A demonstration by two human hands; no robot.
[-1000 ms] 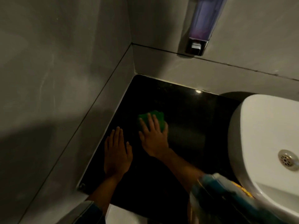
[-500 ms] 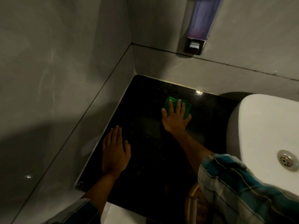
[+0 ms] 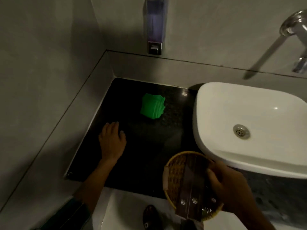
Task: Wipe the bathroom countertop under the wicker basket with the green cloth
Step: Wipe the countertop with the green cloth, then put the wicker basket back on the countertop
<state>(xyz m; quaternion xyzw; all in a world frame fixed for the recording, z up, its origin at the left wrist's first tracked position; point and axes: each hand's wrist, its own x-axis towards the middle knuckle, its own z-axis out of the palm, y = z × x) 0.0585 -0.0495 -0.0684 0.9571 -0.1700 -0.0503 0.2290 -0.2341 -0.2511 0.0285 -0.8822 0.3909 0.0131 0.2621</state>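
Observation:
A folded green cloth (image 3: 152,106) lies alone on the black countertop (image 3: 146,146), near the back wall, with no hand on it. My left hand (image 3: 112,141) rests flat on the counter near the left wall, fingers apart, holding nothing. My right hand (image 3: 230,183) grips the right rim of a round wicker basket (image 3: 176,178) at the counter's front edge. Dark flat packets (image 3: 191,188) lie in the basket. Whether the basket touches the counter I cannot tell.
A white basin (image 3: 216,100) stands right of the dark counter, with a metal drain (image 3: 241,131). A chrome tap (image 3: 294,29) juts out at the top right. A soap dispenser (image 3: 155,25) hangs on the back wall. Grey walls close the corner. A shoe (image 3: 150,216) shows on the floor.
My right hand let go of the green cloth, pulled back to the front and took hold of the wicker basket. The cloth stays near the back. The view swung right.

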